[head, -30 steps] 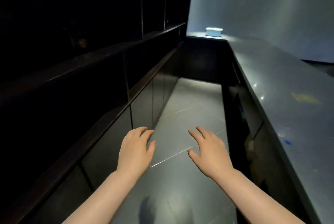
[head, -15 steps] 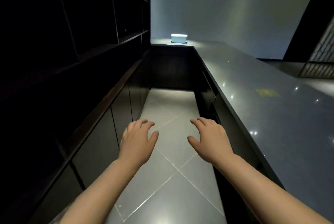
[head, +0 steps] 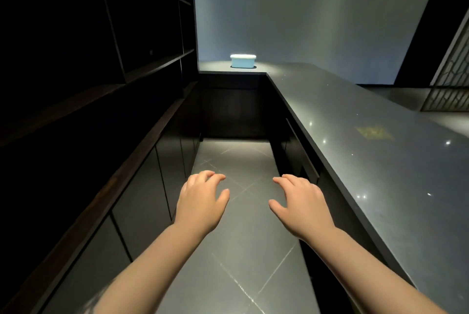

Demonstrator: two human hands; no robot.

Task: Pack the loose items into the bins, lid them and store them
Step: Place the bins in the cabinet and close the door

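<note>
A small light-blue bin with a white lid stands on the far end of the dark counter, lit from above. My left hand and my right hand hover side by side over the tiled aisle floor, palms down, fingers curled loosely and apart. Both hands hold nothing, and both are far from the bin.
A long dark counter runs along the right of the aisle. Dark shelving above low cabinets lines the left. The grey tiled floor leads to a dark end cabinet. A doorway and a lattice screen are at the far right.
The view has swung right and closed in on the far end; the bin appears larger and more central. Both hands keep the same empty, spread pose.
</note>
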